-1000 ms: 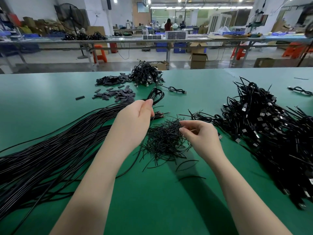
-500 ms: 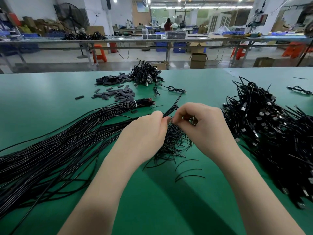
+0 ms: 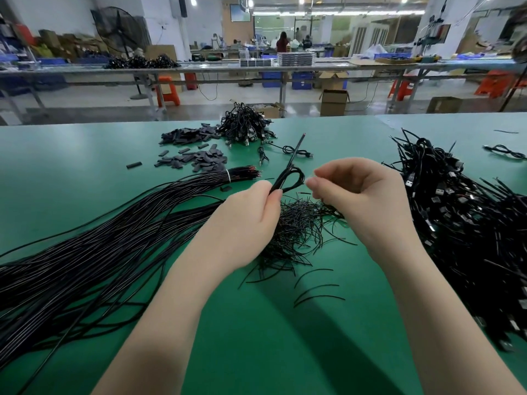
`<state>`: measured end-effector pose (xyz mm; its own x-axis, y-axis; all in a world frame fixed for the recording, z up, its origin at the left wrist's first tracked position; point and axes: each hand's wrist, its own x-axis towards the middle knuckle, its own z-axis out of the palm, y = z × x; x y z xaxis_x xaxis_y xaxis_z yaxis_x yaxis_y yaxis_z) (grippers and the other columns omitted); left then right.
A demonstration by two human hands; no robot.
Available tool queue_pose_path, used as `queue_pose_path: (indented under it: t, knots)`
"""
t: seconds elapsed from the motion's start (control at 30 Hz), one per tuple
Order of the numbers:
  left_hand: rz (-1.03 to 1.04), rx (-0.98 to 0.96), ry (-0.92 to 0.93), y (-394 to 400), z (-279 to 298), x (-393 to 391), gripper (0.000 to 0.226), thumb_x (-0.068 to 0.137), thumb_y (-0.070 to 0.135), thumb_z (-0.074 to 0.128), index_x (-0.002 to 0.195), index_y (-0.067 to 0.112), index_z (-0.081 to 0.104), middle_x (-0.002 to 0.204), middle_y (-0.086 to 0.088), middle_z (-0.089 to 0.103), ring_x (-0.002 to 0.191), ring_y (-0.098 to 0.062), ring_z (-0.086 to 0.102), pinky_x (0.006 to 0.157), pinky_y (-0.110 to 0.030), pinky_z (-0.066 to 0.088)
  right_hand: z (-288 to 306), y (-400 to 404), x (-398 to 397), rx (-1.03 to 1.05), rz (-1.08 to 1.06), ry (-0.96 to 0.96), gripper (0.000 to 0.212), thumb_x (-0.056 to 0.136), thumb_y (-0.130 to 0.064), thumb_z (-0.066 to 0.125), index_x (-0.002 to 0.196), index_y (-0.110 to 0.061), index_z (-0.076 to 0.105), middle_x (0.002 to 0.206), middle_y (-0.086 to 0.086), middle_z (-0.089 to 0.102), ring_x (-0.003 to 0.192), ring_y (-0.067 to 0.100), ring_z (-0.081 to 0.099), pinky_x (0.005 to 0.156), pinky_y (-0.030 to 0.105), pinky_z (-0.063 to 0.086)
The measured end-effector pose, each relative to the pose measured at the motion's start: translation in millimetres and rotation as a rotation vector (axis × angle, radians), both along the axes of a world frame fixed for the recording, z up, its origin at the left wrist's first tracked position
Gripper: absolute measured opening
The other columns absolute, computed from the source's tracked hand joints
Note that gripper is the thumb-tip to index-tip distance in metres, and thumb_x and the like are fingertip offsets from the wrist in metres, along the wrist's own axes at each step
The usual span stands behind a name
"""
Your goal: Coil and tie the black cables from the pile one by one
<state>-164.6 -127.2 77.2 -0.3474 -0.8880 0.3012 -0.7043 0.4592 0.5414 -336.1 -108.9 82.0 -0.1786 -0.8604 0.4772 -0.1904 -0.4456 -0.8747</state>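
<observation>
The left hand (image 3: pixel 245 220) is pinching a coiled black cable (image 3: pixel 288 178) between thumb and fingers — the loop is standing just above its fingertips, one free end sticking up and away. The right hand (image 3: pixel 359 195) is hovering just beside the loop, fingers curled with the tips close together; whether it is holding a tie is unclear. Beneath both hands, a heap of short black ties (image 3: pixel 296 226) is lying on the green worktop (image 3: pixel 256 337) — long loose cables (image 3: pixel 85 252) are lying to the left hand's outer side.
</observation>
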Motion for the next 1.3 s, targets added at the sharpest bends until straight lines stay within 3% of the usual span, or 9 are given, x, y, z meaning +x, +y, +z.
queue_pose_path:
  t: [0.07,0.2,0.3,0.43,0.63,0.73,0.83,0.97,1.3]
  knots:
    - [0.017,-0.022,0.043,0,1,0,0.036,0.103,0.037,0.03,0.078,0.013,0.039,0.064,0.003,0.044,0.054,-0.014,0.039,0.052,-0.035,0.027,0,0,1,0.108,-0.007,-0.084,0.007,0.077,-0.023,0.079,0.077,-0.02,0.073,0.07,-0.002,0.073,0.06,0.01,0.068,0.057,0.016,0.051]
    - [0.023,-0.035,0.07,1,0,-1,0.037,0.103,0.038,0.03,0.076,0.013,0.036,0.062,0.004,0.042,0.053,-0.014,0.037,0.052,-0.034,0.026,-2,2,11,0.328,0.166,-0.43,0.024,0.068,-0.04,0.075,0.079,-0.018,0.071,0.074,-0.001,0.073,0.06,0.01,0.067,0.053,0.017,0.051]
    - [0.017,-0.004,0.04,1,0,0,0.037,0.103,0.039,0.03,0.075,0.016,0.036,0.062,0.005,0.041,0.053,-0.012,0.037,0.052,-0.033,0.026,-5,1,19,0.326,0.156,-0.485,0.01,0.08,-0.032,0.074,0.078,-0.023,0.071,0.08,0.001,0.075,0.064,0.013,0.069,0.054,0.018,0.052]
    - [0.042,0.067,0.079,-1,0,3,0.04,0.101,0.042,0.028,0.084,0.011,0.046,0.062,0.007,0.041,0.05,-0.007,0.036,0.053,-0.03,0.028,-7,-2,18,0.232,0.113,-0.479,0.024,0.088,-0.02,0.069,0.065,-0.027,0.072,0.08,0.003,0.074,0.067,0.015,0.07,0.059,0.019,0.054]
    - [0.087,0.017,0.062,-1,0,3,0.04,0.102,0.041,0.027,0.085,0.011,0.047,0.064,0.005,0.046,0.054,-0.01,0.04,0.052,-0.032,0.029,-9,-3,10,0.098,0.118,-0.09,0.013,0.088,-0.011,0.066,0.076,-0.016,0.068,0.074,0.005,0.074,0.065,0.014,0.069,0.063,0.021,0.054]
    - [0.149,-0.038,-0.008,-2,-2,1,0.039,0.104,0.041,0.028,0.077,0.014,0.039,0.065,0.002,0.049,0.056,-0.017,0.044,0.05,-0.034,0.028,-9,-1,10,0.006,-0.009,0.121,0.011,0.084,-0.017,0.068,0.073,-0.019,0.068,0.073,0.001,0.073,0.068,0.019,0.07,0.069,0.031,0.058]
    - [0.182,-0.071,-0.057,-2,-3,1,0.038,0.103,0.041,0.028,0.075,0.017,0.036,0.066,0.002,0.05,0.058,-0.019,0.048,0.05,-0.034,0.029,-12,-2,12,-0.057,-0.119,0.261,0.011,0.084,-0.018,0.07,0.073,-0.02,0.068,0.069,-0.005,0.07,0.066,0.013,0.067,0.065,0.026,0.054]
    - [0.097,-0.041,-0.128,2,-3,-2,0.035,0.103,0.041,0.028,0.077,0.019,0.036,0.069,0.002,0.05,0.062,-0.017,0.049,0.051,-0.036,0.028,-15,-3,18,-0.06,-0.072,0.265,0.012,0.084,-0.014,0.071,0.073,-0.019,0.07,0.062,-0.012,0.065,0.056,0.001,0.055,0.058,0.012,0.042]
    - [0.134,-0.101,-0.296,4,-6,-9,0.037,0.101,0.042,0.028,0.07,0.022,0.03,0.068,0.005,0.048,0.062,-0.017,0.047,0.05,-0.033,0.027,-12,-2,10,0.062,-0.004,0.347,0.011,0.083,-0.023,0.072,0.071,-0.023,0.071,0.056,-0.019,0.059,0.049,0.001,0.047,0.05,0.007,0.033]
